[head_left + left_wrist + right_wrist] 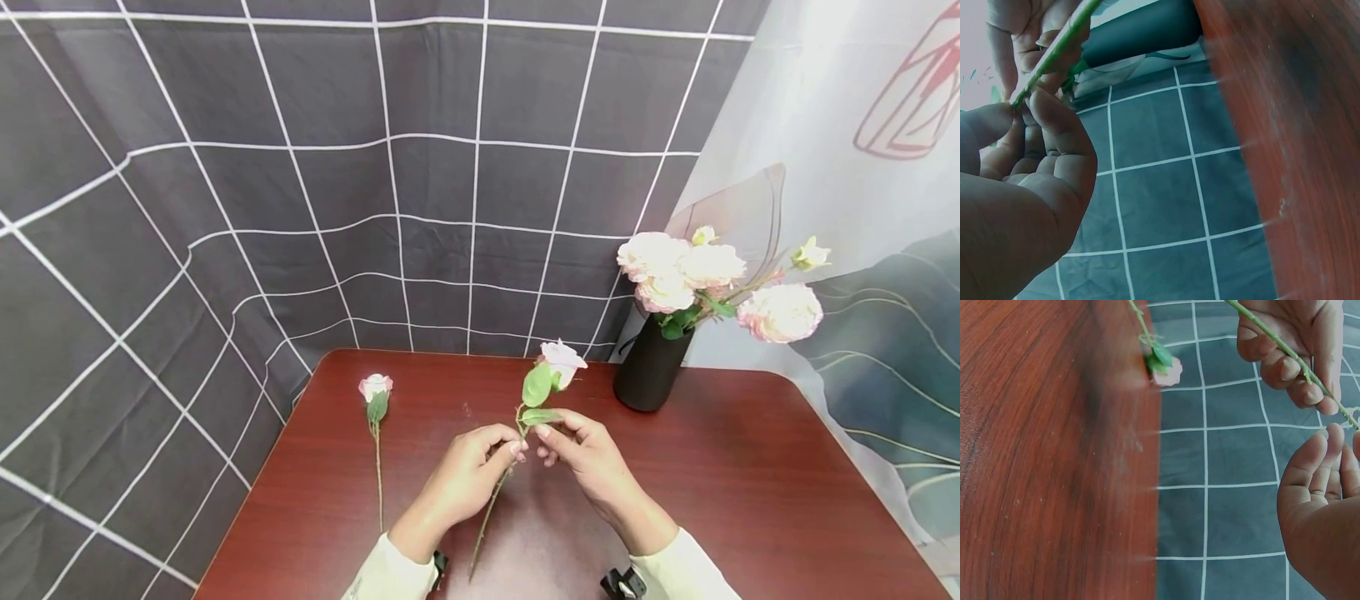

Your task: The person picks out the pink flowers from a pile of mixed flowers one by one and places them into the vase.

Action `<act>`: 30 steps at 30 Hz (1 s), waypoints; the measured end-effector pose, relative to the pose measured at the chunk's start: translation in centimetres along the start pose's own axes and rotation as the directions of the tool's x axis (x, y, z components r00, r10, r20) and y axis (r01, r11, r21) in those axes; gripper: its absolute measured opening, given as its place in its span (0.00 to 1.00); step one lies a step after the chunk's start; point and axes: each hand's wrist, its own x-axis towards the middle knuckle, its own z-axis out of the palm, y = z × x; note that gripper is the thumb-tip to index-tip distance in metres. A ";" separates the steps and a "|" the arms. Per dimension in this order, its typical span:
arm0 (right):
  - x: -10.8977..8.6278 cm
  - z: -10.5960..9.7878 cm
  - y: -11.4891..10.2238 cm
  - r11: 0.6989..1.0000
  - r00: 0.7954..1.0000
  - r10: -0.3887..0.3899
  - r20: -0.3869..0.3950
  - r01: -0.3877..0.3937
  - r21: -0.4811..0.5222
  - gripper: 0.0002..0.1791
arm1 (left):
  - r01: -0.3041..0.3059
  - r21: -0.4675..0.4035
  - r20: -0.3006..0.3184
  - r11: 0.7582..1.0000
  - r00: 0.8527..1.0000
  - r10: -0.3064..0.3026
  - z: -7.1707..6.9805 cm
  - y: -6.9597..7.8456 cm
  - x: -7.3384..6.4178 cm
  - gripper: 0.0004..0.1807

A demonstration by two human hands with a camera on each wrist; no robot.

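A pale pink artificial rose (562, 363) with green leaves (537, 385) is held at a slant above the table. My left hand (474, 468) pinches its stem (487, 521) between thumb and fingertips, below the leaves. My right hand (588, 457) has its thumb and curled fingers at the lower leaf (542, 416), close beside the stem. In the left wrist view the green stem (1054, 53) rises from the left fingertips, across the right hand behind. A second pink rose (376, 387) lies on the table, left of both hands.
A black vase (651, 367) with several large pink-white flowers (780, 313) stands at the back right of the red-brown wooden table (750, 483). Behind the table hangs a dark grey cloth (427, 183) with a white grid. A patterned light curtain (862, 208) is at the right.
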 end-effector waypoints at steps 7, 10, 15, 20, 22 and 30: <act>0.1 0.0 -0.3 1.000 0.997 0.017 -0.080 -0.019 -0.021 0.18 | 0.008 -0.022 0.011 1.000 1.000 -0.008 0.3 0.0 0.4 0.14; 0.2 0.1 -0.7 0.999 0.990 0.025 -0.138 -0.031 -0.044 0.17 | 0.002 -0.011 0.007 1.000 1.000 -0.002 0.5 0.0 0.5 0.13; 0.3 0.2 -0.9 0.997 0.988 0.005 -0.155 -0.017 -0.071 0.15 | -0.023 0.003 -0.004 1.000 1.000 0.023 0.9 0.1 0.6 0.13; 0.1 0.2 -0.7 0.997 0.991 -0.023 -0.131 0.014 -0.071 0.13 | -0.041 0.020 -0.038 0.999 0.998 0.042 1.3 0.1 0.7 0.11; 0.1 0.1 -0.6 0.997 0.990 -0.031 -0.138 0.021 -0.070 0.13 | -0.043 0.023 -0.052 0.999 0.998 0.044 1.4 0.2 0.7 0.11; 0.1 0.2 -0.5 0.993 0.984 -0.064 -0.164 0.047 -0.107 0.10 | -0.014 0.069 -0.063 0.997 0.998 0.018 1.7 0.0 0.7 0.10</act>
